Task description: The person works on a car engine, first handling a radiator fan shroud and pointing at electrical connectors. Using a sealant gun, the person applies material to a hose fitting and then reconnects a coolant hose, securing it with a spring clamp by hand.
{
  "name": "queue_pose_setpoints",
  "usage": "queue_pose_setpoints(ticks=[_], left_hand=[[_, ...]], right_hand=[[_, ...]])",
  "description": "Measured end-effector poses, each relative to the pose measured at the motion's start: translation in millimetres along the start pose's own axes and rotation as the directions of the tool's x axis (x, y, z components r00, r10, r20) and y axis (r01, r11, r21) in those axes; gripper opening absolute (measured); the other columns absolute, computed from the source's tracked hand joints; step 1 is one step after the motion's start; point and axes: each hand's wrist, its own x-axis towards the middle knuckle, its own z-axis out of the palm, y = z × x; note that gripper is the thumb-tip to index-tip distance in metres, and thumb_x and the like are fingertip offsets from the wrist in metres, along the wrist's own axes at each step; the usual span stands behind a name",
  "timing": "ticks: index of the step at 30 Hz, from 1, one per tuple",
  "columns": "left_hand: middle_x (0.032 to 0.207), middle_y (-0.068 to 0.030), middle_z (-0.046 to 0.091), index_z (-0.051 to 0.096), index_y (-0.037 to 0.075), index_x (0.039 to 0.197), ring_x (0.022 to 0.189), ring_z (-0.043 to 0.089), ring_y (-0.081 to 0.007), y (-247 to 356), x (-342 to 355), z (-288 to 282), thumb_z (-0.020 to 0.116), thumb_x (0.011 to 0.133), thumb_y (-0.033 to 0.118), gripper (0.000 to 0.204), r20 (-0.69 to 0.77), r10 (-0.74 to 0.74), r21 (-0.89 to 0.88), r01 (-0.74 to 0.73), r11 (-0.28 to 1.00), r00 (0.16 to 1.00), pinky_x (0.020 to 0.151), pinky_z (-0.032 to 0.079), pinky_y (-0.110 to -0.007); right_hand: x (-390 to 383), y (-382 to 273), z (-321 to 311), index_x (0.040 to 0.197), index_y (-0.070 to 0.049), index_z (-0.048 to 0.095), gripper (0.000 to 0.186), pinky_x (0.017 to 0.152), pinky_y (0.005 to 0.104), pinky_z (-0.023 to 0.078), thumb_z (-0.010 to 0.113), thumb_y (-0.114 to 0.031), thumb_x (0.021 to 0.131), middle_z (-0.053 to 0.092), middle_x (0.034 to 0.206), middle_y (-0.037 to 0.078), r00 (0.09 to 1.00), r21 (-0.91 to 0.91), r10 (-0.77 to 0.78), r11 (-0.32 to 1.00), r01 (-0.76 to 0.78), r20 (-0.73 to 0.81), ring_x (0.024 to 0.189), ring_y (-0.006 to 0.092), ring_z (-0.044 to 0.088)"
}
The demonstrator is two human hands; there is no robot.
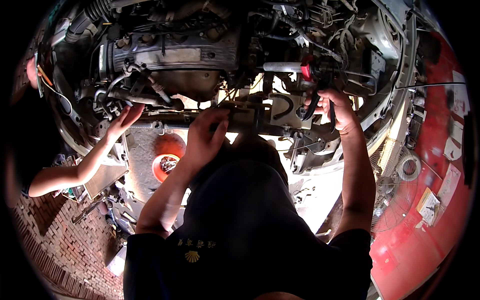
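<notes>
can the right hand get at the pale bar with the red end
Probably yes: the pale bar lies just ahead, apparently unobstructed, though the right hand holds a black-handled tool.

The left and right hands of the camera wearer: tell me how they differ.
The right hand grips a black-handled tool, while no tool shows in the left hand. The right hand sits higher in the picture; the left hand is lower and nearer the middle. Both are bare.
</notes>
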Motion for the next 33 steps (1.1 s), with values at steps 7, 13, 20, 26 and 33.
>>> queue_pose_setpoints(ticks=[7,13,20,26,33], left_hand=[[0.109,-0.0136,0.074,0.072,0.002,0.124,0.101,0.072,-0.0238,1.6,-0.4,0.8,0.069,0.098,0.008,0.027,-0.014,-0.034,-0.010,0.033,0.999,0.999,0.091,0.054,-0.035],[0.102,-0.0049,0.072,0.071,0.000,0.125,0.095,0.067,-0.0158,-4.9,-0.5,7.8,0.070,0.100,0.009,0.027,-0.027,-0.164,-0.290,0.149,0.945,0.986,0.089,0.052,-0.030],[0.096,0.0019,0.069,0.071,-0.001,0.127,0.085,0.057,-0.0047,30.5,55.9,19.5,0.071,0.102,0.008,0.027,-0.015,-0.271,-0.748,0.169,0.642,0.962,0.077,0.046,-0.023],[0.104,-0.0028,0.073,0.071,0.000,0.124,0.091,0.061,-0.0084,58.8,70.3,25.5,0.072,0.102,0.006,0.023,0.041,-0.217,-0.847,0.149,0.511,0.975,0.082,0.048,-0.026],[0.086,0.0026,0.069,0.074,0.001,0.112,0.074,0.055,-0.0042,76.7,67.2,26.1,0.075,0.100,0.007,0.013,-0.016,-0.193,-0.843,0.091,0.530,0.981,0.067,0.043,-0.022]], right_hand=[[-6.8,-3.0,12.0,0.126,-0.003,0.067,0.037,0.093,0.0476,0.058,0.060,-0.027,0.099,0.078,0.106,0.016,1.000,-0.061,0.003,0.998,-0.005,-0.024,0.097,0.0320,0.077],[-50.8,0.6,2.7,0.122,-0.003,0.066,0.038,0.095,0.0508,0.056,0.060,-0.032,0.098,0.075,0.101,0.015,0.987,0.233,-0.085,0.971,0.051,0.136,0.099,0.0334,0.073],[-123.4,17.0,33.0,0.121,0.012,0.054,0.044,0.079,0.0560,0.064,0.055,-0.025,0.097,0.060,0.094,0.023,0.925,0.643,-0.307,0.760,0.096,0.225,0.087,0.0386,0.065],[-145.9,24.6,52.5,0.113,0.010,0.054,0.043,0.071,0.0523,0.063,0.060,-0.028,0.094,0.059,0.079,0.021,0.911,0.653,-0.358,0.743,0.147,0.203,0.075,0.0408,0.067],[-155.5,30.8,56.2,0.109,0.010,0.056,0.042,0.069,0.0517,0.063,0.061,-0.029,0.094,0.058,0.077,0.021,0.906,0.640,-0.385,0.744,0.191,0.177,0.072,0.0400,0.067]])
